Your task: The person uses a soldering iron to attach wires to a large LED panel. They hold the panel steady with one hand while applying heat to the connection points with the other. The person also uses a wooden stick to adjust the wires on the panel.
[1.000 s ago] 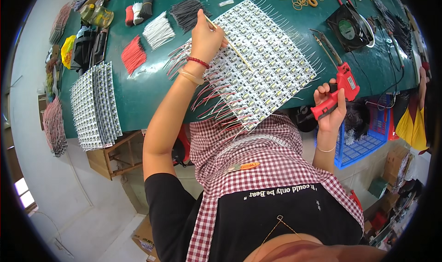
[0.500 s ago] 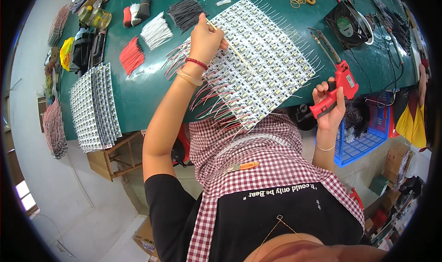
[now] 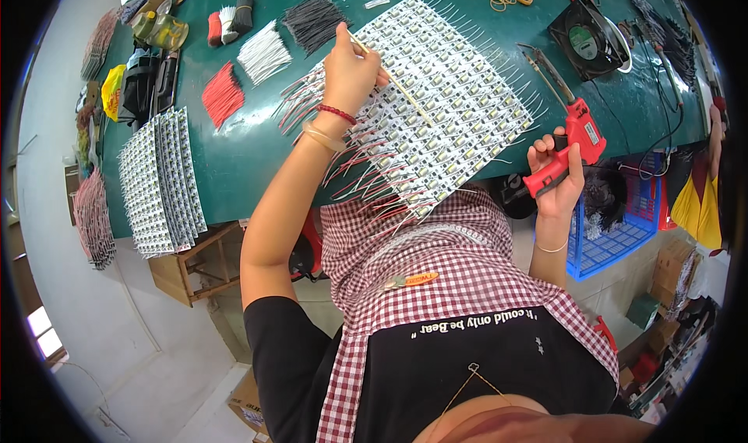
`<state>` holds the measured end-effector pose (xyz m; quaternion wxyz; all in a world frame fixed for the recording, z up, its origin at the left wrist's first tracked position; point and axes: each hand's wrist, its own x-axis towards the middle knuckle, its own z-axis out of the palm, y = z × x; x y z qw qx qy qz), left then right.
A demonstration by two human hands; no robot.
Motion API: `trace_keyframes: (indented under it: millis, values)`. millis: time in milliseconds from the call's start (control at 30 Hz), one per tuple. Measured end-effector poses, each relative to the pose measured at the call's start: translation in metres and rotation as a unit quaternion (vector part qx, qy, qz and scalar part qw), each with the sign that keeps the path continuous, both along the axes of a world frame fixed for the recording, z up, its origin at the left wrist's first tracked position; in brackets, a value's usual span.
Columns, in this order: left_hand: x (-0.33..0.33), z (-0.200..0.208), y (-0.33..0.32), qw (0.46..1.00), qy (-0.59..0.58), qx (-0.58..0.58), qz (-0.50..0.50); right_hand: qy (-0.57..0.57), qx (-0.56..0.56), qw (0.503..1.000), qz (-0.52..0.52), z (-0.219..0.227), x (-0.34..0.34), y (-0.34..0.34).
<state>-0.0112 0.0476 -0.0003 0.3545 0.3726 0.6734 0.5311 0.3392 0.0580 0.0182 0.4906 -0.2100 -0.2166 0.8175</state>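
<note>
My left hand (image 3: 352, 70) is closed around a thin wooden stick (image 3: 407, 96). The stick slants down over a panel of white circuit boards (image 3: 444, 92), its far tip over the middle rows. Red, white and dark wires fringe the panel's left and lower-left edge, and pale wires stand out along its upper-right edge. To the right of the panel, my right hand (image 3: 557, 180) grips a red soldering gun (image 3: 584, 134) by its handle. The gun's metal tip points up and to the left, apart from the boards.
Piles of black wires (image 3: 314, 22), white wires (image 3: 264, 52) and red wires (image 3: 223, 95) lie beyond my left arm. More board panels (image 3: 160, 182) overhang the table's left edge. A black fan (image 3: 588, 39) stands at the far right; a blue crate (image 3: 612, 248) is below the table.
My left wrist has shifted very slightly to the right, with the stick still in the hand. The soldering gun and the panel stay practically where they were.
</note>
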Motion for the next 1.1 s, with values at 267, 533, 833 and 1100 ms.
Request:
trace_keyframes:
  millis: [267, 533, 833, 1100]
  values:
    - [0.010, 0.003, -0.004, 1.000, -0.022, -0.001, -0.009, -0.004, 0.008, 1.000, 0.003, 0.002, -0.001, 0.000]
    - [0.014, -0.005, -0.005, 0.999, -0.031, -0.020, -0.031, 0.007, 0.001, 1.000, 0.003, 0.002, -0.001, -0.002]
    - [0.021, 0.002, -0.009, 0.997, -0.055, -0.036, -0.039, 0.004, 0.001, 1.000, -0.005, 0.001, 0.003, -0.004]
    - [0.017, -0.003, -0.012, 0.997, -0.080, -0.011, -0.004, 0.006, 0.005, 1.000, 0.005, 0.003, 0.002, -0.006]
